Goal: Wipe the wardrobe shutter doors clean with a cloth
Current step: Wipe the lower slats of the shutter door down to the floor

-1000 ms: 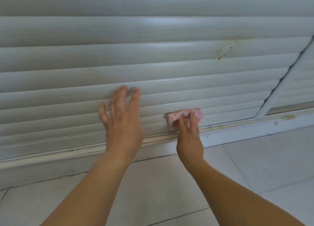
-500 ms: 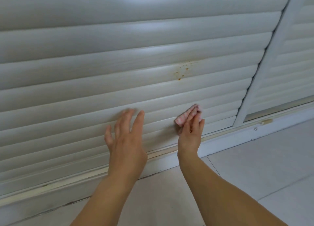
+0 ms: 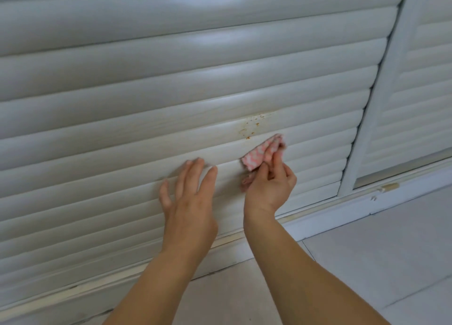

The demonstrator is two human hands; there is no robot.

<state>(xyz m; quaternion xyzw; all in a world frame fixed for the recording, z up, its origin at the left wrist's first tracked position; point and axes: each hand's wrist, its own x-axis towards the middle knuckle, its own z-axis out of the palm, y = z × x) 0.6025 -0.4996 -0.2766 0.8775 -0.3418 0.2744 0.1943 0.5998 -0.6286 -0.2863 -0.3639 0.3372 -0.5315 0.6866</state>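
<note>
A white slatted shutter door [image 3: 171,85] fills most of the view. A patch of small orange-brown specks [image 3: 252,125] marks one slat right of centre. My right hand [image 3: 269,185] pinches a folded pink and white cloth [image 3: 261,153] and holds it against the slats just below and right of the specks. My left hand [image 3: 189,197] lies flat on the lower slats with its fingers straight, a little left of the cloth.
A second shutter door [image 3: 420,85] stands to the right, behind a white vertical frame [image 3: 381,104]. A white bottom rail [image 3: 318,217] with a small beige piece [image 3: 389,187] runs along the pale tiled floor [image 3: 379,263].
My right hand has lifted the cloth from the lowest slats up toward the speckled patch. The view has swung right, and my left hand stays flat on the slats.
</note>
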